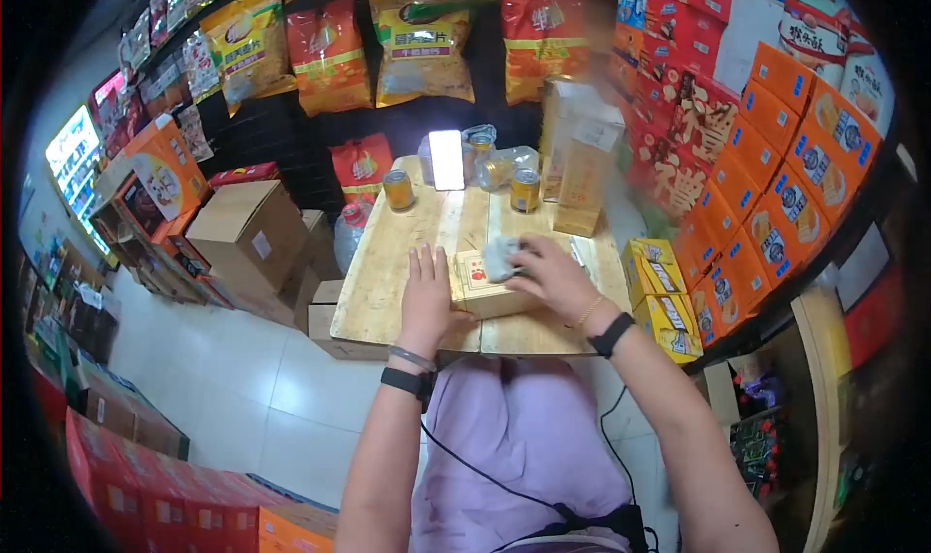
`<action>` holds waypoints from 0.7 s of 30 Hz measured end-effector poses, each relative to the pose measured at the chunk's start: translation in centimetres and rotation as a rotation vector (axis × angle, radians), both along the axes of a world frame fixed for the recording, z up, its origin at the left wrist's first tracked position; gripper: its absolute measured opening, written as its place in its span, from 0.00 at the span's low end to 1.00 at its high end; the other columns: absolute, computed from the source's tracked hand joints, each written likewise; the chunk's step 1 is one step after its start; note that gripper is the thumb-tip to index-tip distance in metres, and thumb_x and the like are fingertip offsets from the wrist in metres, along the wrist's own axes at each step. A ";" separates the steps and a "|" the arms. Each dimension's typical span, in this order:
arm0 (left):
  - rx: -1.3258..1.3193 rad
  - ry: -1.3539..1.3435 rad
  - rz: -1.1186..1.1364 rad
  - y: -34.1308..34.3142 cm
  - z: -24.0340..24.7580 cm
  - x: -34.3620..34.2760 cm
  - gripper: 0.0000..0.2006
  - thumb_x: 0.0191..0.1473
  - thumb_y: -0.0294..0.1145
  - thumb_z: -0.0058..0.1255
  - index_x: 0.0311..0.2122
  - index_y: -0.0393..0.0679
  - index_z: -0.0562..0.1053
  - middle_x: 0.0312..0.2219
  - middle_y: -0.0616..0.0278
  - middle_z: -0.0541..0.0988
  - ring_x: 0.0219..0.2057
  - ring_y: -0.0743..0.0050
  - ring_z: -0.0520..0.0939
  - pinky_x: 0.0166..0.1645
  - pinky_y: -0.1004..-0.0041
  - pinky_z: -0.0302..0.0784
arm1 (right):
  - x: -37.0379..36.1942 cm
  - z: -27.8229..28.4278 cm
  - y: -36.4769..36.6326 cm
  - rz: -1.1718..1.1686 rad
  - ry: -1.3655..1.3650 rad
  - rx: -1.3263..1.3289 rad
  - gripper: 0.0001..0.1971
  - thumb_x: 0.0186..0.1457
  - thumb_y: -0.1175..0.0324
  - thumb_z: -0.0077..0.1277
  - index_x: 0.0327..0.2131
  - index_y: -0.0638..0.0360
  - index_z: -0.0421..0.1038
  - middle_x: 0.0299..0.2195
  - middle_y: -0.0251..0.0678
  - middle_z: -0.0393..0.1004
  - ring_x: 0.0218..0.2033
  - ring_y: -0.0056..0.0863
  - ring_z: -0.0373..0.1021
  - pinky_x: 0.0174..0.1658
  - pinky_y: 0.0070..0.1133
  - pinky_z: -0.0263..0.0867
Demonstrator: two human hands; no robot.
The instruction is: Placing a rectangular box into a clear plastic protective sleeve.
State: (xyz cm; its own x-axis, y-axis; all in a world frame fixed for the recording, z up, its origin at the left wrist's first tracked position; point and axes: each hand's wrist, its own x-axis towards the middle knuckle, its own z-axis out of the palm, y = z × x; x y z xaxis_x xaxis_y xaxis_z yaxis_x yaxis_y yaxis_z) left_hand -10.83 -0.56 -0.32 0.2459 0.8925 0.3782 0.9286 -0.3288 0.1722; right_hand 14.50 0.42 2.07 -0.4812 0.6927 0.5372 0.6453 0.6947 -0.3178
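A tan-gold carton [499, 305] lies flat near the front of the wooden table [383, 296], with a red design on its top. My left hand [425, 291] is open, fingers stretched forward, pressed against the carton's left end with the thumb reaching toward its front. A crumpled grey-white cloth [499, 259] touches the carton's top, pinched in my right hand [558, 279]. Part of the cloth is hidden under those fingers.
A phone [446, 160] with a bright screen stands at the table's back, between a left can [398, 190] and a right can [525, 191]. Tall gold boxes [589, 170] stand back right. Yellow boxes [658, 267] and stacked orange boxes [776, 204] line the right; cardboard boxes [247, 228] the left.
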 end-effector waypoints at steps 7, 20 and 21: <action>-0.035 0.030 0.021 -0.3 0.8 0.4 0.63 0.25 0.50 0.76 0.64 0.32 0.53 0.63 0.39 0.58 0.66 0.35 0.53 0.66 0.57 0.60 | -0.4 -1.9 1.4 -0.158 0.204 0.019 0.19 0.55 0.67 0.55 0.48 0.65 0.66 0.58 0.51 0.63 0.59 0.55 0.59 0.62 0.37 0.57; 0.006 -0.059 -0.018 0.2 -0.5 -0.1 0.59 0.22 0.46 0.77 0.60 0.30 0.57 0.58 0.46 0.64 0.64 0.38 0.58 0.69 0.59 0.56 | -5.9 -1.4 0.1 0.035 0.080 -0.090 0.17 0.61 0.65 0.46 0.52 0.55 0.72 0.58 0.42 0.67 0.60 0.45 0.61 0.64 0.33 0.55; 0.005 -0.065 -0.016 0.1 -0.2 0.0 0.59 0.22 0.46 0.77 0.60 0.30 0.57 0.58 0.46 0.64 0.64 0.38 0.58 0.69 0.59 0.56 | -4.3 -1.5 0.3 -0.010 0.065 -0.072 0.17 0.62 0.65 0.46 0.53 0.54 0.72 0.58 0.42 0.67 0.60 0.45 0.61 0.64 0.33 0.56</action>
State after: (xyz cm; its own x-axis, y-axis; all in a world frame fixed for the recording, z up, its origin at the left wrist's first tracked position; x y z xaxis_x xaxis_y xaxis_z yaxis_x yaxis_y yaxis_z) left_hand -10.81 -0.43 -0.55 0.2348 0.8869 0.3979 0.9102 -0.3443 0.2301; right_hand 10.17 0.69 0.60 -0.4404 0.7351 0.5155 0.6283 0.6625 -0.4079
